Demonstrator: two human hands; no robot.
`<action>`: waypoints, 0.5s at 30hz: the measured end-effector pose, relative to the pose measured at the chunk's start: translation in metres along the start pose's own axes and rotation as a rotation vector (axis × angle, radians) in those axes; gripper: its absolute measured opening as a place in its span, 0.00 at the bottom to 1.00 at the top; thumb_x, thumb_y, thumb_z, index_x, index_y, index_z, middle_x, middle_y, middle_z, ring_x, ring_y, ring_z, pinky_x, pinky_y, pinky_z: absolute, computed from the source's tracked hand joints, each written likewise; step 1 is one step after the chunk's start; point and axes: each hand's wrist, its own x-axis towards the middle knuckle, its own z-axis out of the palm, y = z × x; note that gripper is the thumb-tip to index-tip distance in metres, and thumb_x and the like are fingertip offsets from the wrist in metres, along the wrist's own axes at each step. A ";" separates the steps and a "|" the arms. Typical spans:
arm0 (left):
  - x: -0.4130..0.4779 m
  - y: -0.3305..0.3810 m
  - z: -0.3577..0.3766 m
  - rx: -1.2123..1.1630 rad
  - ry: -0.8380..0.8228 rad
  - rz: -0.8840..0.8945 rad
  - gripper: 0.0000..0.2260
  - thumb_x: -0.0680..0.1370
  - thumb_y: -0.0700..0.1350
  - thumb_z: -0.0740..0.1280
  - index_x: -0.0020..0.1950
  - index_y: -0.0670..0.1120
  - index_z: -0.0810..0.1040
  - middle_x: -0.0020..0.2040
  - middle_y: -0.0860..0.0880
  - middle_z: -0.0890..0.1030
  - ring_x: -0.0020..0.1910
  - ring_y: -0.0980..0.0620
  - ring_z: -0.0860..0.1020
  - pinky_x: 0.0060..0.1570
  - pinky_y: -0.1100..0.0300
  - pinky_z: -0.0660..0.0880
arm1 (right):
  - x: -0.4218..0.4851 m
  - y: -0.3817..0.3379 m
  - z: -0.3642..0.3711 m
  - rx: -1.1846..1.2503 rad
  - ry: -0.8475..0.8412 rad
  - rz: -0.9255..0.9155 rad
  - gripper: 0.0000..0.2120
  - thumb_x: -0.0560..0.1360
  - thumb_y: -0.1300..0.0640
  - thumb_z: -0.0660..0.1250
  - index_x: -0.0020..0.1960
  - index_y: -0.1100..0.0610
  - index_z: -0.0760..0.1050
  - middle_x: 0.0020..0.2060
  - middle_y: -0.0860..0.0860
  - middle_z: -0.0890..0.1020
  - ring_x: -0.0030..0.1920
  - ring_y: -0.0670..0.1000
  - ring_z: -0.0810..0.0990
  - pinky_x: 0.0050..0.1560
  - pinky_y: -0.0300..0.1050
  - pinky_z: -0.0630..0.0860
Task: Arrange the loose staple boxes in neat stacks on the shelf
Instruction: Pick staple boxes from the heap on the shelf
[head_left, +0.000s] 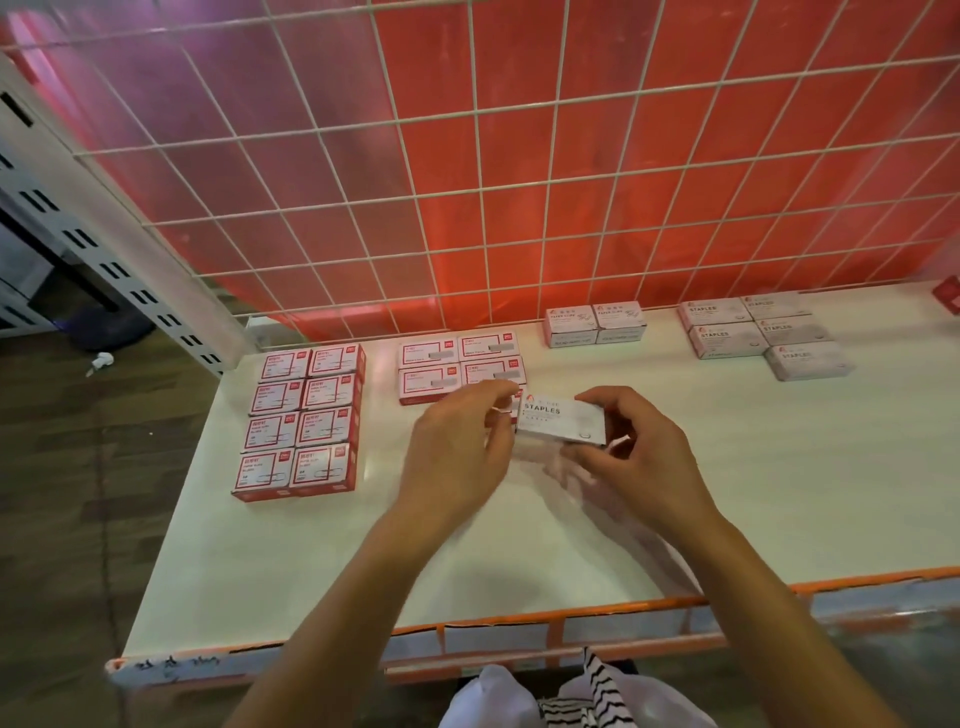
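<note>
Holding one white staple box (563, 422) between both hands, just above mid-shelf, label up, tilted slightly down to the right. Pinching its left end with the left hand (457, 452), fingers curled; gripping its right end with the right hand (641, 449), fingers curled round it. Whether touching the shelf (311, 561) or clear of it: cannot tell. Just behind, four red boxes (462, 366), two by two, flush. Further left, eight red boxes (301, 423) in two columns, edges touching. At the back, near the wire grid (519, 156), two white clip boxes (595, 325) side by side. Well to the right, five more white staple boxes (748, 330), grouped, the nearest set forward alone. Orange strip (571, 613) along the shelf's front edge. Below that, a white bag (498, 696) beside striped cloth (597, 691)
</note>
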 end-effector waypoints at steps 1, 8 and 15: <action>-0.002 0.007 0.001 -0.064 -0.008 -0.052 0.15 0.80 0.43 0.62 0.67 0.48 0.75 0.60 0.51 0.80 0.55 0.50 0.79 0.58 0.54 0.75 | 0.001 -0.001 0.000 0.008 0.033 -0.002 0.20 0.69 0.61 0.75 0.54 0.45 0.72 0.47 0.41 0.79 0.44 0.43 0.76 0.38 0.31 0.74; -0.005 0.041 0.012 -0.705 -0.101 -0.423 0.11 0.83 0.47 0.55 0.61 0.54 0.75 0.54 0.52 0.82 0.43 0.56 0.82 0.48 0.61 0.80 | -0.001 -0.002 0.010 -0.007 0.245 -0.068 0.22 0.68 0.61 0.76 0.56 0.48 0.70 0.50 0.46 0.77 0.45 0.44 0.75 0.38 0.28 0.73; -0.002 0.047 0.011 -1.034 -0.113 -0.519 0.08 0.81 0.52 0.60 0.55 0.52 0.76 0.51 0.48 0.82 0.48 0.51 0.83 0.52 0.58 0.79 | -0.003 -0.003 -0.001 0.100 0.155 -0.191 0.21 0.71 0.70 0.70 0.49 0.44 0.74 0.51 0.49 0.75 0.51 0.45 0.77 0.48 0.31 0.75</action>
